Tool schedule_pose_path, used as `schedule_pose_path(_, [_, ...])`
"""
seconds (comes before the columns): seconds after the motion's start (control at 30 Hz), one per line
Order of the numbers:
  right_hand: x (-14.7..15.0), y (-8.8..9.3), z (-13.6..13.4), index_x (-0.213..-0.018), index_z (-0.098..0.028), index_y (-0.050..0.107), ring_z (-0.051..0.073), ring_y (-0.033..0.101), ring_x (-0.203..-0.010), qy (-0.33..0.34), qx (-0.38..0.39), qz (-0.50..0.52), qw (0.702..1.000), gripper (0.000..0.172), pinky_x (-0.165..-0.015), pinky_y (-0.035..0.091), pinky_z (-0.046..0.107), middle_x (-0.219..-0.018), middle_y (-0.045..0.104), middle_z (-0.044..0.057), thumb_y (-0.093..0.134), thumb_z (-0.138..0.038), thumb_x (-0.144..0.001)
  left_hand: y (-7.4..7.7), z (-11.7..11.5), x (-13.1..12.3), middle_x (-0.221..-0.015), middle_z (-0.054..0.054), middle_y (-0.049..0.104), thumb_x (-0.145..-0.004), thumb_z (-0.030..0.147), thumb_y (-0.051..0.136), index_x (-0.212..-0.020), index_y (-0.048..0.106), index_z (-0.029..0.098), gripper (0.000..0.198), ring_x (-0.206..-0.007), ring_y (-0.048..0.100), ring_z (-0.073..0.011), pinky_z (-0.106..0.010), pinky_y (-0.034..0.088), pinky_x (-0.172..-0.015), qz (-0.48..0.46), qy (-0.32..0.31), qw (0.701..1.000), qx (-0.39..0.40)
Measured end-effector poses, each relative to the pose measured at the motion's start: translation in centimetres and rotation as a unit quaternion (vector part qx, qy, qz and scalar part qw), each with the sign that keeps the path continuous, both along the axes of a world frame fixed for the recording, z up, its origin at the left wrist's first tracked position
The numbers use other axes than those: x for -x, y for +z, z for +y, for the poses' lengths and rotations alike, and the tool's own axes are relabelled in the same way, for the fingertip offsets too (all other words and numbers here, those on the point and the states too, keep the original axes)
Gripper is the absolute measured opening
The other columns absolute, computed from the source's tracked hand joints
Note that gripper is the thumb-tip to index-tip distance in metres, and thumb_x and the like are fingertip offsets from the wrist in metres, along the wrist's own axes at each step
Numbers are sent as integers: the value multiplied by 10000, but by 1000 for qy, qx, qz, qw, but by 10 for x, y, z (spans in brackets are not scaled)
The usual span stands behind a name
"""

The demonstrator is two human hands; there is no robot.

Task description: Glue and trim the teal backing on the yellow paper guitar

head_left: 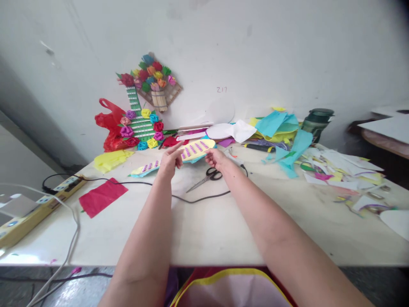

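A long yellow paper cutout (194,149) with purple-and-white stripes and a light-blue paper edge is raised slightly above the table, tilted. My left hand (171,162) grips it near its narrow middle, index finger stretched along the top, and hides part of it. At the wider right end, my right hand (215,158) pinches the lower edge between thumb and fingers. Black-handled scissors (204,180) lie partly spread on the table just below the hands. A black cable (198,200) runs across the tabletop in front of them.
Paper-flower crafts (143,123) lean on the wall beside a red plastic bag (110,128). Red paper (102,197) and a power strip (54,207) lie left. Blue crepe paper (295,151), a dark bottle (318,121), a yellow-black cutter (258,148) and paper scraps (338,170) are right.
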State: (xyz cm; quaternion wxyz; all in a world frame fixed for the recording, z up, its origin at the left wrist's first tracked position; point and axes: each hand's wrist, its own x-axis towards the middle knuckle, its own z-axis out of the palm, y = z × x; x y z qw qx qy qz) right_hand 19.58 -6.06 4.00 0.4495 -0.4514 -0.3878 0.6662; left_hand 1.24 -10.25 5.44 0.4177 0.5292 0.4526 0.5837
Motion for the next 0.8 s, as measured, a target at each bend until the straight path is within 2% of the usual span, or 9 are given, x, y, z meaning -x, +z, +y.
schedule_pose_path(0.07, [-3,0,0,-603,-153,460,50,359,-320,-2,-2,11,1000,148,-297,203,157,-398,464,-19,511,-206,-732,-2,4,14,-545,8,587,-636,184,567,-1054,638,189,424,-549,581,-146,-222,460,-564,47,121,991,-37])
schedule_pose_path(0.13, [-5,1,-1,-608,-153,452,48,356,-320,-3,-11,26,1000,136,-295,190,154,-399,459,-21,506,-193,-726,-9,9,27,-828,-26,664,-580,104,585,-981,645,236,426,-910,599,-232,-313,455,-801,123,204,971,-40])
schedule_pose_path(0.2, [-6,2,-1,-624,-152,457,48,355,-320,-11,-15,37,999,111,-294,181,153,-401,453,-26,501,-182,-722,-17,12,37,-1029,-57,636,-542,45,609,-934,630,250,443,-1173,446,-300,-422,330,-970,218,238,946,-16])
schedule_pose_path(0.27, [-7,3,-2,-631,-153,459,49,351,-317,-18,-11,38,999,104,-290,172,154,-402,448,-27,494,-183,-725,-26,14,43,-1128,-91,592,-512,-4,621,-957,604,248,512,-1279,307,-329,-509,164,-1037,316,246,916,9])
schedule_pose_path(0.47, [-11,5,-1,-601,-166,430,52,340,-314,-46,-7,24,999,153,-284,177,163,-395,430,-28,478,-184,-746,-39,12,44,-1047,-125,623,-575,54,627,-993,591,260,468,-1198,389,-359,-591,120,-996,358,274,892,0])
schedule_pose_path(0.57, [-16,7,-2,-594,-170,443,48,294,-300,3,-11,-5,1000,270,-275,163,177,-397,445,-14,506,-350,-786,-40,11,42,-1044,-157,619,-648,101,580,-1004,610,223,377,-1162,412,-366,-601,41,-999,423,307,852,-33])
schedule_pose_path(0.67, [-21,10,-3,-624,-169,485,54,306,-305,57,-35,-1,998,439,-272,166,183,-412,476,3,499,-590,-748,-38,11,42,-1052,-148,624,-707,132,525,-1119,574,211,422,-1109,455,-343,-573,-3,-1015,486,333,807,-38])
schedule_pose_path(0.73, [-23,12,-2,-631,-173,492,56,314,-304,37,-66,34,997,511,-270,172,187,-410,477,0,467,-676,-719,-34,12,41,-1032,-128,637,-724,161,524,-1166,547,212,446,-1059,495,-311,-521,41,-1036,497,336,799,-40])
schedule_pose_path(0.8, [-22,13,0,-622,-181,481,54,300,-292,-28,-110,87,990,518,-265,166,193,-392,451,-22,469,-692,-706,-29,12,39,-984,-104,653,-741,199,527,-1148,559,218,408,-1005,531,-274,-459,111,-1041,508,341,790,-36])
